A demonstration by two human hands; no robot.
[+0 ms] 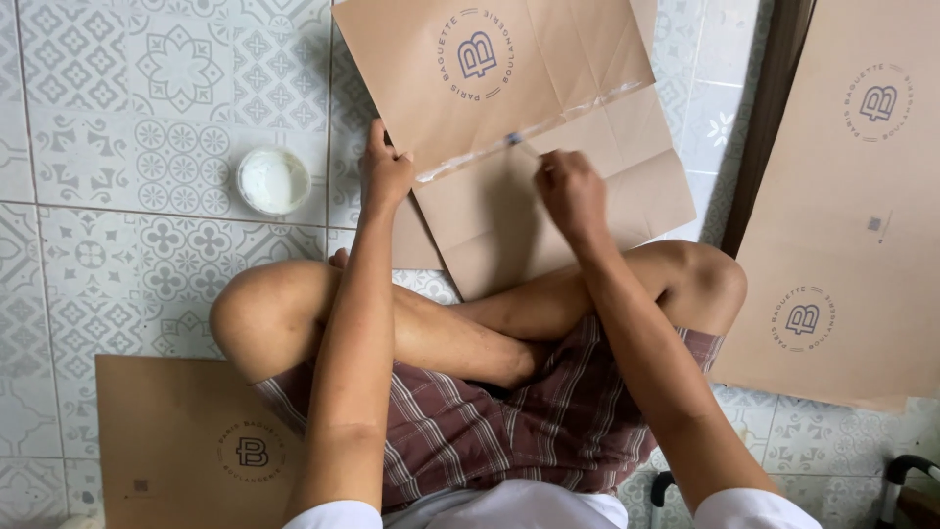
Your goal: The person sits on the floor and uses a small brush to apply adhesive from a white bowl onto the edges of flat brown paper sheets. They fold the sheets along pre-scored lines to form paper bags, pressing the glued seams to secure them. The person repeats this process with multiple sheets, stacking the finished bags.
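Observation:
I sit cross-legged on a patterned tile floor with a flat brown paper bag (548,88) lying in front of my knees. My left hand (384,171) presses down on the bag's left edge, beside a folded flap. My right hand (571,193) grips a thin brush (519,143) whose tip touches a glossy wet strip running along the bag's fold. The bag bears a round printed logo near its top.
A small white round tub (273,180) of pale paste stands on the tiles to the left. A stack of flat brown bags (842,206) lies at the right, and another brown bag (181,441) lies by my left knee.

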